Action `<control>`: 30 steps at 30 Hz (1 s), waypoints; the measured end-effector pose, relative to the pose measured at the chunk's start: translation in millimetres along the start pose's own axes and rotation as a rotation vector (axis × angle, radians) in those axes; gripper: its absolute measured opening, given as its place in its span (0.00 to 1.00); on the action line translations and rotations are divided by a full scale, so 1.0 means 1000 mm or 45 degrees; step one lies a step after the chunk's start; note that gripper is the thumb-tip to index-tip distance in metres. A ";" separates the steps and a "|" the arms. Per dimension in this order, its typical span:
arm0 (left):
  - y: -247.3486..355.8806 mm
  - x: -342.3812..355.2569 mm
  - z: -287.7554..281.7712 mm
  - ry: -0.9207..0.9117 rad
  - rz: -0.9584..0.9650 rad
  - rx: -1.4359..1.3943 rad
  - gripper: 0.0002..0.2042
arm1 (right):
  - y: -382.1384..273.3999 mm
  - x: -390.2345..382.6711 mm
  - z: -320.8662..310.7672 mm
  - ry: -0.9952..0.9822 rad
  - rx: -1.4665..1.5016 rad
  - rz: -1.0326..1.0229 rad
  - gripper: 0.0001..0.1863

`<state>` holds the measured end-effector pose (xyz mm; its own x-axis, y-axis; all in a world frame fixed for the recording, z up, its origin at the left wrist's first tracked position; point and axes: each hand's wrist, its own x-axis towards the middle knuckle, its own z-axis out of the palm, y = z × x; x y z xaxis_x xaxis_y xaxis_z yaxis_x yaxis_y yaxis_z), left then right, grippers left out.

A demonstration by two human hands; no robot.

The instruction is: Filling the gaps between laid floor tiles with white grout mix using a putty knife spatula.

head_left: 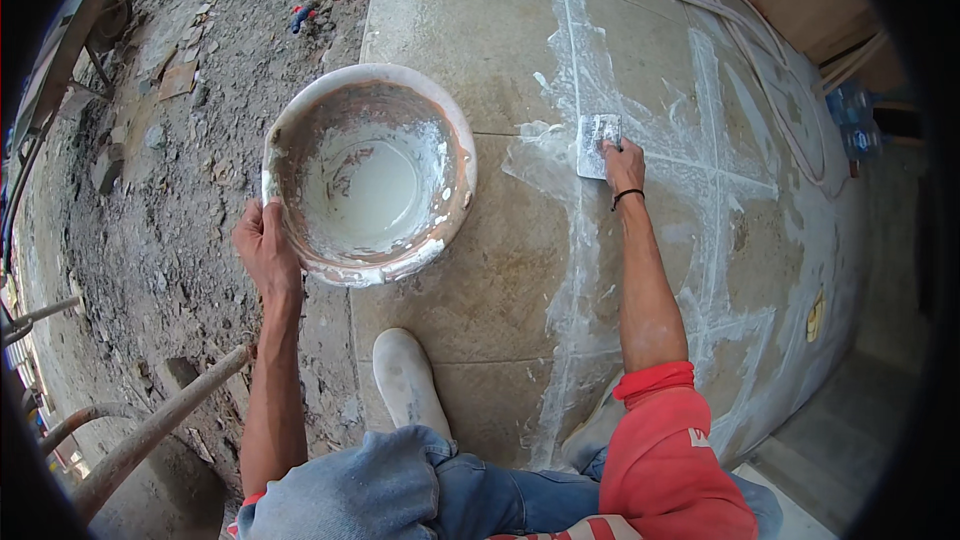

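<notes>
The basin [375, 75], apparently of plastic, is roughened by matt white crusts, while a smooth, faintly glossy surface is shown by the white slurry [370, 190] inside. The flat metal blade of the scraper [598, 135] is dulled by smears. The stone-like floor tiles [480, 15] are streaked with chalky, uneven white residue [580, 60]. Rough, gritty texture is seen across the rubble ground [150, 230]. Matt red cloth is seen in the sleeve [670, 430], worn denim in the jeans [340, 485], smooth rubber in the boot [408, 380], clear glossy plastic in the bottles [855, 115].
</notes>
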<state>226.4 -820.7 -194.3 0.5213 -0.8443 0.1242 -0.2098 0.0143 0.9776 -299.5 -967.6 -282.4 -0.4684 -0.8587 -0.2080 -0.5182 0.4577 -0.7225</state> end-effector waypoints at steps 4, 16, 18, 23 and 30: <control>0.000 0.004 -0.021 0.037 0.006 -0.013 0.11 | -0.051 -0.034 0.043 0.016 -0.309 -0.168 0.21; 0.011 0.004 -0.048 0.215 -0.023 -0.016 0.14 | -0.119 -0.068 0.054 -0.085 -0.611 -0.576 0.14; 0.009 0.008 -0.052 0.270 -0.028 -0.046 0.16 | -0.125 -0.071 0.052 -0.096 -0.623 -0.588 0.14; -0.003 0.016 -0.080 0.316 0.013 -0.046 0.15 | -0.142 -0.079 0.057 -0.197 -0.724 -0.830 0.11; -0.010 0.008 -0.087 0.296 0.037 0.111 0.10 | -0.147 -0.091 0.048 -0.454 -0.999 -1.033 0.08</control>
<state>304.9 -781.5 -188.6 0.6882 -0.6981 0.1978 -0.2930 -0.0179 0.9560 -146.2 -967.3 -189.3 0.3617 -0.9222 -0.1371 -0.9277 -0.3414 -0.1514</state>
